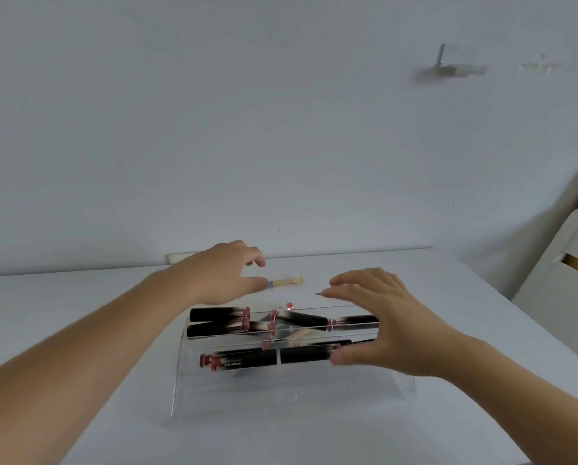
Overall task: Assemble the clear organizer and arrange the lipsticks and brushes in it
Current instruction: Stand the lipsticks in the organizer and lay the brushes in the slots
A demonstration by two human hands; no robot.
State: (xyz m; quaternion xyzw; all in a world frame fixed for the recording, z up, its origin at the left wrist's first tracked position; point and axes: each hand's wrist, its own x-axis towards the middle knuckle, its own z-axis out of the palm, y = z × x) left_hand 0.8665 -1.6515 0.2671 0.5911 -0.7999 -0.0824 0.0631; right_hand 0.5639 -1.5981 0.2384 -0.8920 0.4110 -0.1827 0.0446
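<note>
Head view: white worktop (pixel 415 280) against a pale wall.
Organizer: clear acrylic organizer (pixel 291 387) lies at lower centre of the frame.
Lipsticks: black lipsticks (pixel 244 362) lie sideways inside it.
Brush: small cream-handled brush (pixel 285 282) on the worktop beyond, mid-frame.
Left hand (pixel 220 273): open, fingers curled loosely, thumb beside the brush.
Right hand (pixel 381 317): open, spread over the organizer's right end; contact unclear.

Small cream-handled brush (pixel 285 282): bristle end hidden behind left hand (pixel 225 275).
Clear acrylic organizer (pixel 294 394): walls nearly invisible, compartment lines unclear.
Black lipstick tubes with pink caps (pixel 244 360): motion-blurred, count uncertain; right ends covered by right hand (pixel 386 322).
White chair (pixel 564 266): cut by right edge.
</note>
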